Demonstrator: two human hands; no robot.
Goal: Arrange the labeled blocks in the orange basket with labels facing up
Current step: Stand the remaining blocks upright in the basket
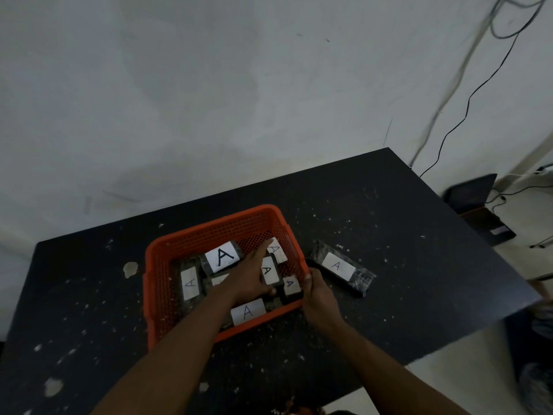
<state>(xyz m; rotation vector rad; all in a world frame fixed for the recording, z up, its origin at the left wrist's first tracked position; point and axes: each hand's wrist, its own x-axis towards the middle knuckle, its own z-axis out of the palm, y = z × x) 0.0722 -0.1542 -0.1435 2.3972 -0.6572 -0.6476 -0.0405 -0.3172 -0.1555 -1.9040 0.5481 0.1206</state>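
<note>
The orange basket (167,244) stands on the black table (389,220) and holds several dark blocks with white "A" labels facing up. My left hand (250,272) reaches into the basket, fingers spread flat over the blocks, with a fingertip by the far right block (276,250) and the thumb side against the upright block (270,270). A large-lettered block (223,256) lies just left of that hand. My right hand (317,290) grips the basket's right rim near a small block (291,285). One labeled block (341,266) lies on the table right of the basket.
White specks and flakes are scattered over the table. The table's right edge drops to a floor with a dark laptop (472,193) and cables (466,100). A pale wall stands behind the table.
</note>
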